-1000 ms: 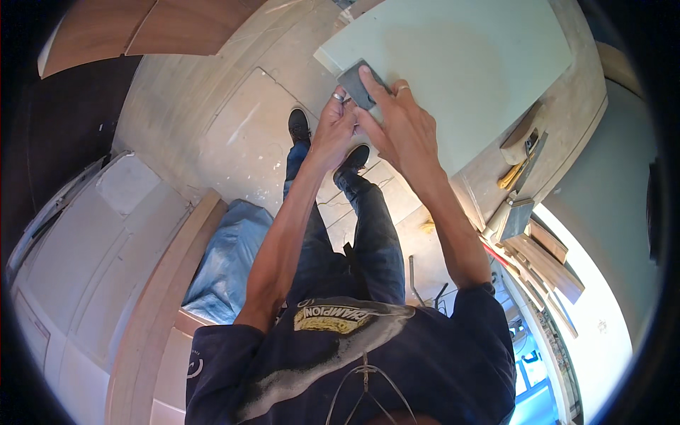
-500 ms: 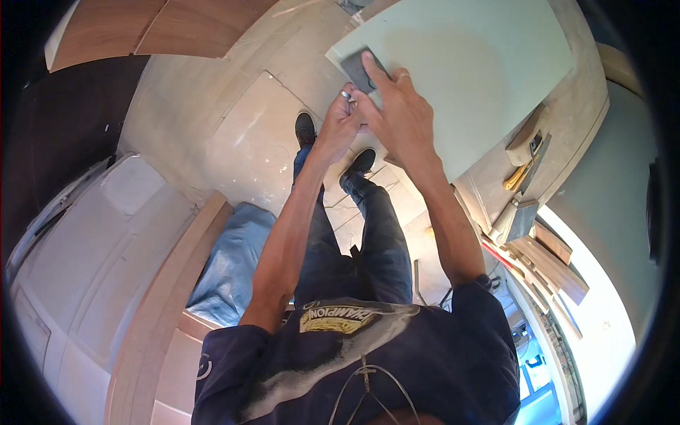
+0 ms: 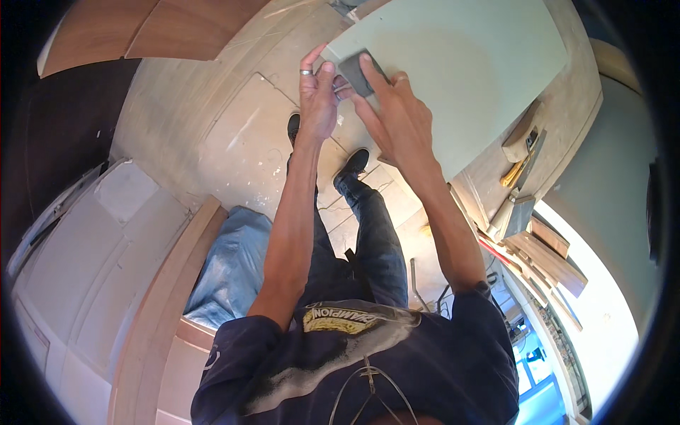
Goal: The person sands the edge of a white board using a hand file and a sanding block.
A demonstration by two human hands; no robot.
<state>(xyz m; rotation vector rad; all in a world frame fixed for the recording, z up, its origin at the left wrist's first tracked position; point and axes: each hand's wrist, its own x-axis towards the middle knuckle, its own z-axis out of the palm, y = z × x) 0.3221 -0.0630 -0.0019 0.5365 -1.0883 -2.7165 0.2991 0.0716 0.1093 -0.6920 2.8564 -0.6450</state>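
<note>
A dark grey sanding block (image 3: 354, 72) rests on the near corner of a pale green board (image 3: 460, 64). My right hand (image 3: 393, 113) lies over the block with the fingers pressed on it. My left hand (image 3: 317, 95), with a ring on one finger, touches the block's left side at the board's edge. Both arms stretch forward over my legs and black shoes.
Wooden offcuts and hand tools (image 3: 524, 152) lie on the bench to the right of the board. A blue cloth (image 3: 230, 265) sits on the floor at the left, beside white panelled doors (image 3: 92, 241) and a wooden frame. Brown boards (image 3: 142, 32) lean at top left.
Both hands and the block have slid farther away along the green board's edge toward its corner. My left fingers now reach past the block.
</note>
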